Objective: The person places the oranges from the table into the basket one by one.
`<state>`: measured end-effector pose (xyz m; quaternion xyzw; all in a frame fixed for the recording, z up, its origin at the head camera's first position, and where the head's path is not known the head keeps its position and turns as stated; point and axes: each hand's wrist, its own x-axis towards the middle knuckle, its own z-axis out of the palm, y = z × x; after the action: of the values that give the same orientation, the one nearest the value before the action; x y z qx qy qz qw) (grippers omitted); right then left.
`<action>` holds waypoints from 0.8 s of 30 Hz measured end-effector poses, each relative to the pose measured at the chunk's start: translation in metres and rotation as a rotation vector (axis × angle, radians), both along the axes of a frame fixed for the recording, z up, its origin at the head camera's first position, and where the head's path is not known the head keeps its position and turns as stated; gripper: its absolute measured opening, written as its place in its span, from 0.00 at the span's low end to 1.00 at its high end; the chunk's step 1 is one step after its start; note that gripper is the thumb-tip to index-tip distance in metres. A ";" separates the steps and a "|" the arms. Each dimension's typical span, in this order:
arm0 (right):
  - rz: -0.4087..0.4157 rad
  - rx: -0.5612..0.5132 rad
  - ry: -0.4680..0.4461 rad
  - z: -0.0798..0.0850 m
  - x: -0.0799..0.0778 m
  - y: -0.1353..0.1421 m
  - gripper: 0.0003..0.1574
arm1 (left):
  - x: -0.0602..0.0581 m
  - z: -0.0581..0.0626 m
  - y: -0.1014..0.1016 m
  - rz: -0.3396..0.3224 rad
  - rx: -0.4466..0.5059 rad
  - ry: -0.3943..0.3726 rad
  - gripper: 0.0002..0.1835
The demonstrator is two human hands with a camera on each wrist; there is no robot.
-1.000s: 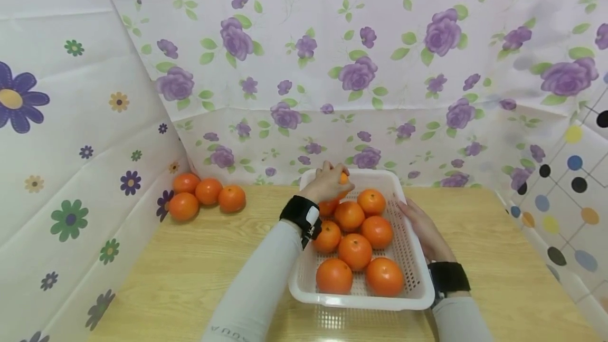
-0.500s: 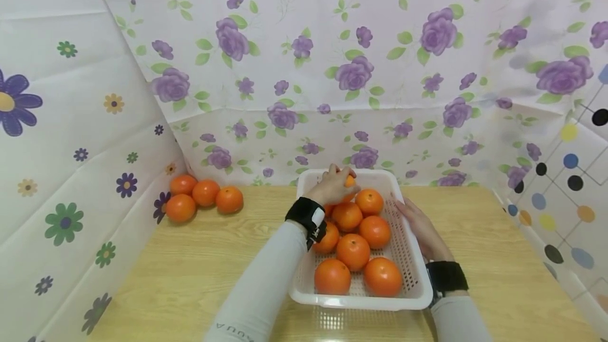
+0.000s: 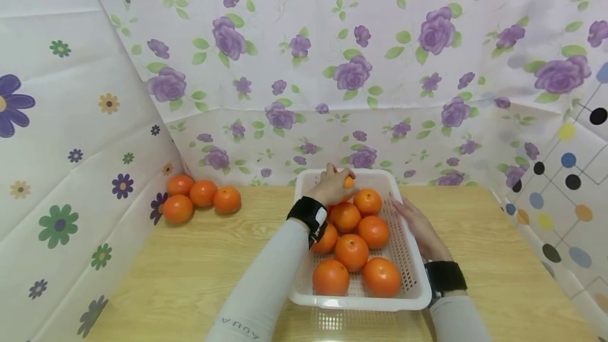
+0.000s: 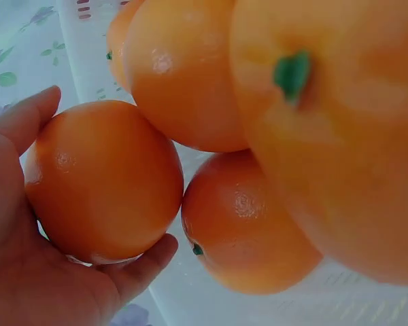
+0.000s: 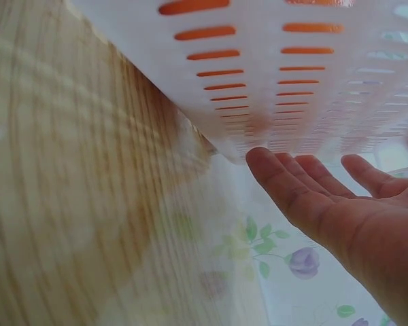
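Near the back left corner of a white plastic basket (image 3: pixel 358 302), my left hand (image 3: pixel 330 188) grips an orange (image 4: pixel 105 180), thumb and fingers spread round its sides. In the left wrist view the held fruit sits against neighbouring oranges (image 4: pixel 248 227) with green stem ends. Several more oranges (image 3: pixel 351 252) lie inside the basket, some partly hidden by the left hand and wrist. My right hand (image 3: pixel 420 228) rests along the outside of the basket's right wall. Its fingers (image 5: pixel 292 193) are extended against the slotted side in the right wrist view.
Several loose oranges (image 3: pixel 203 193) are grouped on the wooden table (image 3: pixel 199 263) at the back left corner. Flower-patterned sheets (image 3: pixel 285 67) stand behind and on the left, and a dotted sheet (image 3: pixel 570 215) borders the right side.
My left hand has shifted slightly right over the basket with the orange. The right hand stays at the basket's side. The head view has drifted a little, moving the scene left.
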<state>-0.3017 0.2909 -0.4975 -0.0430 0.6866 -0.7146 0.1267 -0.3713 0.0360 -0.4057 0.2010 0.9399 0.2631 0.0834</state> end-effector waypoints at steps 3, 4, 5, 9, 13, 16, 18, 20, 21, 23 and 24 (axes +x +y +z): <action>-0.004 0.009 0.006 0.000 0.000 0.000 0.42 | -0.002 -0.003 0.002 0.006 -0.051 0.009 0.25; -0.003 0.008 0.008 -0.001 0.000 0.000 0.42 | -0.002 -0.004 0.002 0.006 -0.068 0.012 0.25; -0.002 0.007 0.009 -0.001 0.000 0.000 0.42 | -0.002 -0.005 0.003 0.006 -0.083 0.015 0.26; 0.007 -0.004 0.013 -0.001 0.001 -0.001 0.42 | -0.001 -0.010 0.004 0.007 -0.085 0.013 0.28; -0.001 0.007 0.005 -0.001 0.002 0.000 0.43 | -0.001 -0.012 0.005 0.029 -0.027 -0.016 0.30; -0.008 0.013 0.001 -0.001 0.001 0.000 0.44 | -0.002 -0.013 0.006 0.046 0.005 -0.032 0.30; -0.009 0.017 0.002 0.000 0.001 0.001 0.44 | -0.002 -0.013 0.006 0.051 0.011 -0.036 0.30; -0.009 0.019 0.005 0.000 0.001 0.001 0.44 | -0.001 -0.013 0.006 0.053 0.008 -0.036 0.30; -0.009 0.024 0.007 0.001 0.001 0.001 0.44 | -0.001 -0.013 0.006 0.054 0.004 -0.035 0.30; -0.007 0.025 0.009 0.001 0.001 0.001 0.44 | -0.001 -0.013 0.006 0.058 0.002 -0.037 0.30; -0.005 0.023 0.008 0.001 0.001 0.001 0.44 | -0.001 -0.012 0.006 0.060 0.005 -0.040 0.31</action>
<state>-0.3004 0.2916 -0.4968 -0.0429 0.6953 -0.7069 0.1224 -0.3723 0.0422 -0.4181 0.1674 0.9431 0.2717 0.0937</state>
